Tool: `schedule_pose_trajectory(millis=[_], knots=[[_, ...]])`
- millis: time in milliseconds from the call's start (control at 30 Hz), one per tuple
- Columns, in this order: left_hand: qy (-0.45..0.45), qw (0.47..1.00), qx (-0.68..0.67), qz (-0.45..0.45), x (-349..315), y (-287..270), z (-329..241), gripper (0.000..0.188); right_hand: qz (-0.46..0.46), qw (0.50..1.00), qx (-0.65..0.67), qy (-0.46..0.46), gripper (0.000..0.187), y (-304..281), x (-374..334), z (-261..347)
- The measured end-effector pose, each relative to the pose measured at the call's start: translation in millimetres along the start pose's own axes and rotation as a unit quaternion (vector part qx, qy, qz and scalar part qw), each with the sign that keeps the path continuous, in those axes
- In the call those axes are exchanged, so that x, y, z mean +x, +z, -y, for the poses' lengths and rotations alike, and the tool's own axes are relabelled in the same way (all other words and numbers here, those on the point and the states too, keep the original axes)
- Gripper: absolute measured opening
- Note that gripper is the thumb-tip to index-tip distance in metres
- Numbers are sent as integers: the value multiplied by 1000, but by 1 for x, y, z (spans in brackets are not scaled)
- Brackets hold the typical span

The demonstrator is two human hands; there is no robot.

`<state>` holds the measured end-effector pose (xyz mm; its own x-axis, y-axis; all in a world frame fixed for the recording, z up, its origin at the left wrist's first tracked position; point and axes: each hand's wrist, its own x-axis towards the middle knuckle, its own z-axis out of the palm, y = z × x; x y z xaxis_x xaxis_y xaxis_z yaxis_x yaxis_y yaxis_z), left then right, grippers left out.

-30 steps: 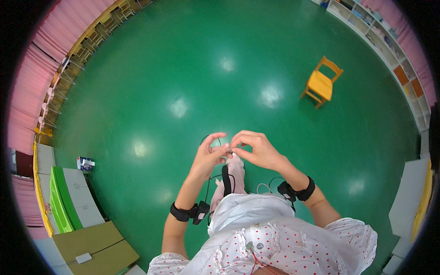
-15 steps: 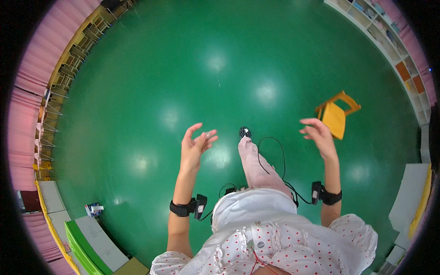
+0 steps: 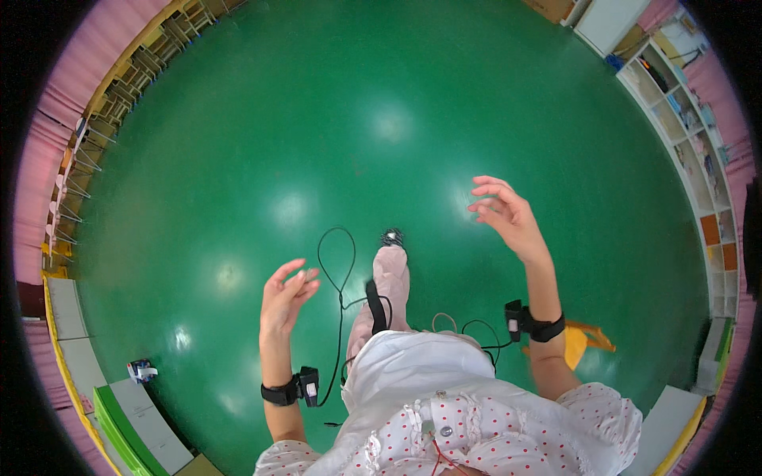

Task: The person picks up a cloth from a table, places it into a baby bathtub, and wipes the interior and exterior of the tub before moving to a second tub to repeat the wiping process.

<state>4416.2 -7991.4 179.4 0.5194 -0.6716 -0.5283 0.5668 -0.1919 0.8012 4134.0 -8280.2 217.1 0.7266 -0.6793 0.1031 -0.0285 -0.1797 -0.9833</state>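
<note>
My left hand (image 3: 287,297) is raised over the green floor (image 3: 317,143), its fingers loosely bent and apart. I make out nothing held in it; a pale glint near its fingertips is too small to name. My right hand (image 3: 508,218) is up farther ahead, fingers spread and slightly curled, with nothing between them. Each forearm wears a black strap with a small black box, the left device (image 3: 306,386) and the right device (image 3: 516,320). Black cables run from them toward my waist. One shoe (image 3: 392,237) shows in front of me.
A yellow chair (image 3: 578,343) stands on the right, partly hidden by my right arm. White shelves (image 3: 683,143) line the right side. Stacked chairs (image 3: 127,87) stand along the left wall. White cabinets (image 3: 151,420) and a small blue-and-white object (image 3: 141,370) are at lower left.
My left hand has moved left and nearer to me; my right hand has moved left and farther out. The chair has slid nearer in view and behind my right arm. The view has shifted.
</note>
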Motion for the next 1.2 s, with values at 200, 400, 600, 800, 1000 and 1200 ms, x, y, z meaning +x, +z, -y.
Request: schedule_pose_trajectory(millis=[200, 400, 600, 800, 1000, 1200], knots=[[82, 980, -180, 6, 165, 11, -80, 30, -81, 981, 106, 144, 34, -125, 150, -26], [-5, 997, -43, 58, 390, 148, -209, 35, -209, 961, 83, 158, 40, -229, 271, -63], [-37, 986, -165, 10, 584, 216, -285, 31, -322, 930, 130, 123, 36, -319, 461, -109], [4, 994, -99, -51, 718, 273, -397, 24, -179, 967, 147, 108, 26, -357, 761, -161], [36, 994, -56, -88, 925, 354, -489, 28, 54, 997, 30, 41, 29, -391, 1032, -193], [73, 995, 63, 24, 1139, 493, -594, 32, -13, 978, -64, 197, 33, -511, 1170, -274]])
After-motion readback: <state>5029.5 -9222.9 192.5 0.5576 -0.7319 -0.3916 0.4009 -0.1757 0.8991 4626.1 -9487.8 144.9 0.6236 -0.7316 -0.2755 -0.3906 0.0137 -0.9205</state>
